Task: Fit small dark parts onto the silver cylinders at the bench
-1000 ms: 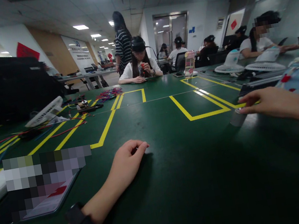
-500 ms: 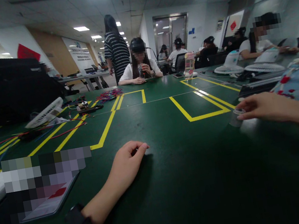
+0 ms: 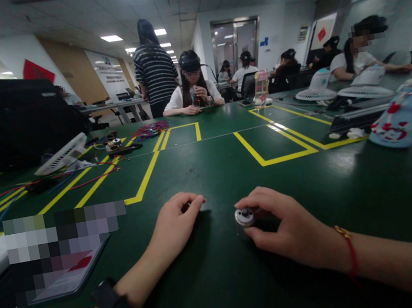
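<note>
The right hand (image 3: 289, 229) grips a small metal cylinder (image 3: 244, 220) lying on the green table (image 3: 229, 288), its capped end pointing toward nine o'clock. The loosely curled left hand (image 3: 175, 227) rests empty just beside it at nine o'clock; yellow tape lines (image 3: 266, 156) lie beyond at twelve.

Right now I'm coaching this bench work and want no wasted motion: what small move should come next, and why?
Probably bring the left hand across to steady the small metal motor. The right hand grips it on its side on the green table, shaft end facing left. The left hand rests loosely curled just beside it; whether it holds anything small cannot be told.
</note>
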Tool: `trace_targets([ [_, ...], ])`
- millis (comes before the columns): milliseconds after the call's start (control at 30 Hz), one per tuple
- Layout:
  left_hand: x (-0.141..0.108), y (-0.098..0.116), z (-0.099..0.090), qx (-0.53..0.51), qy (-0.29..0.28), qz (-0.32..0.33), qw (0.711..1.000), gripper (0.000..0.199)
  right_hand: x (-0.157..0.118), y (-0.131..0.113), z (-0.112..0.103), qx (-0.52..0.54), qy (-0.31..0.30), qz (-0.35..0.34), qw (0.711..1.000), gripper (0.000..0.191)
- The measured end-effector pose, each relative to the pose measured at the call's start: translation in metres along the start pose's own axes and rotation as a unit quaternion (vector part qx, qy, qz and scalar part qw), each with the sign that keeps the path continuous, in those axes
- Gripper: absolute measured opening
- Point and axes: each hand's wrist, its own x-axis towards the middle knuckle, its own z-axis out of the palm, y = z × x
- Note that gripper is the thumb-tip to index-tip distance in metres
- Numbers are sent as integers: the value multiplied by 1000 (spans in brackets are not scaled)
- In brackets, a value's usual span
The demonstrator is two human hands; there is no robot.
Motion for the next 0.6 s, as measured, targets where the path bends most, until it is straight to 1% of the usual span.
trace_targets([
  [67, 0, 0, 1, 2, 0, -1, 1000, 35, -2, 2, 4, -3, 0, -4, 1000, 29],
  [133, 0, 1, 1, -1, 3, 4, 1000, 34, -4, 7, 5, 9, -2, 6, 1000, 38],
  [233, -6, 13, 0, -21, 11, 49, 999, 30, -7, 14, 7, 45, 5, 32, 998, 59],
  [267, -8, 19, -1, -30, 9, 72, 997, 29, -7, 15, 8, 57, 6, 39, 998, 62],
  [367, -17, 41, 0, -54, -30, 130, 990, 24, -6, 16, 10, 82, -8, 47, 996, 57],
  [467, -22, 59, 4, -51, -55, 152, 986, 18, -3, 14, 10, 88, -25, 39, 995, 46],
  [533, -22, 65, 7, -55, -48, 149, 986, 16, -2, 13, 9, 80, -26, 34, 996, 43],
  [600, -22, 66, 7, -63, -25, 139, 988, 17, -2, 12, 8, 70, -25, 31, 997, 42],
])
